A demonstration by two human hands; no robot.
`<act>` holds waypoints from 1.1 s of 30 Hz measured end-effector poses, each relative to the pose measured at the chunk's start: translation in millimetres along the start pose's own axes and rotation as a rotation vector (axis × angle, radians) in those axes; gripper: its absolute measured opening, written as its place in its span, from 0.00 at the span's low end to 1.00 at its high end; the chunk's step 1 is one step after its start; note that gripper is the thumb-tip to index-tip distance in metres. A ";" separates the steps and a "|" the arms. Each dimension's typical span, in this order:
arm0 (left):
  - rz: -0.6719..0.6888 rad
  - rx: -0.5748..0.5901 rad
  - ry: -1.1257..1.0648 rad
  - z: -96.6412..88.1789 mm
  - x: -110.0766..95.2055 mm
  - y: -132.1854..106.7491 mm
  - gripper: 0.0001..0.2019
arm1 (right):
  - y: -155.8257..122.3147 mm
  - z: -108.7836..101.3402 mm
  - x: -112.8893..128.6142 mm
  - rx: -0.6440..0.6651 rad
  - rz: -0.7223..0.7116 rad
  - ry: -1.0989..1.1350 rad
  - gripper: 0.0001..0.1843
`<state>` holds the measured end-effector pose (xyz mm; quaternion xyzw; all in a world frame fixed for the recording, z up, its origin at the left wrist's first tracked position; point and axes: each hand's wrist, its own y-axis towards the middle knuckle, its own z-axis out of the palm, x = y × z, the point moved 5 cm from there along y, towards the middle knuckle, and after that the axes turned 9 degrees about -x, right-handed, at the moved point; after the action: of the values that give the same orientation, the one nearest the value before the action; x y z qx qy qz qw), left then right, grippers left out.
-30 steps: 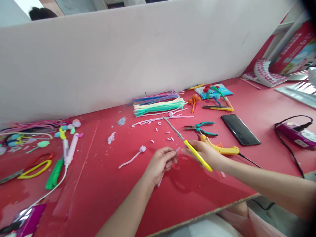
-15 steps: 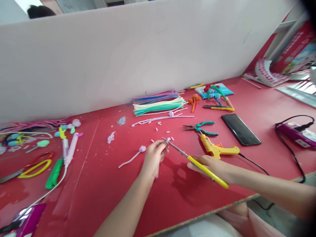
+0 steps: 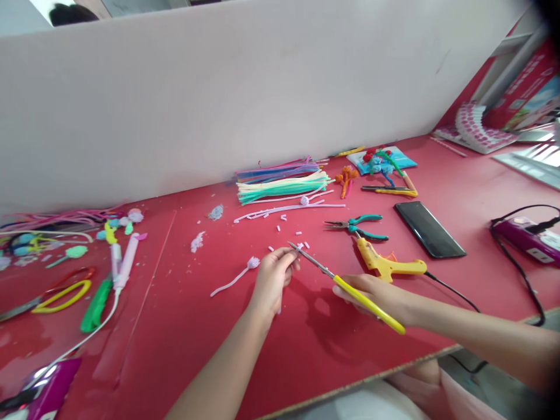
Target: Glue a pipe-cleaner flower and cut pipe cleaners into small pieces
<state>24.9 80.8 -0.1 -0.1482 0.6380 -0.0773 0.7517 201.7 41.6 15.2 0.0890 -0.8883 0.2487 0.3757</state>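
My left hand is pinched shut on a short pale pink pipe cleaner piece, whose lower end pokes out below the fingers. My right hand is closed round yellow-handled scissors. The scissor blades point up and left, and their tips meet the fingertips of my left hand. A pale pink pipe cleaner with a fuzzy bud lies just left of my left hand. Small cut bits are scattered on the red table beyond both hands.
A yellow glue gun, teal pliers and a black phone lie to the right. Bundled pipe cleaners sit against the white partition. More scissors, a pink tool and craft pieces lie at the left. A purple device with cables is far right.
My right hand drew back toward me and lowered the scissors, swinging the tips to my left fingertips. My left hand shifted slightly up and left. Since half a second ago, almost nothing moved.
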 end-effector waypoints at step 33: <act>-0.236 0.304 -0.028 28.2 18.6 -12.2 0.09 | 33.5 -12.3 14.3 -0.273 -0.002 0.043 0.12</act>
<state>56.7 67.1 -9.6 -0.1075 0.5869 -0.2582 0.7599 187.7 77.1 20.2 0.0324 -0.9055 0.1271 0.4036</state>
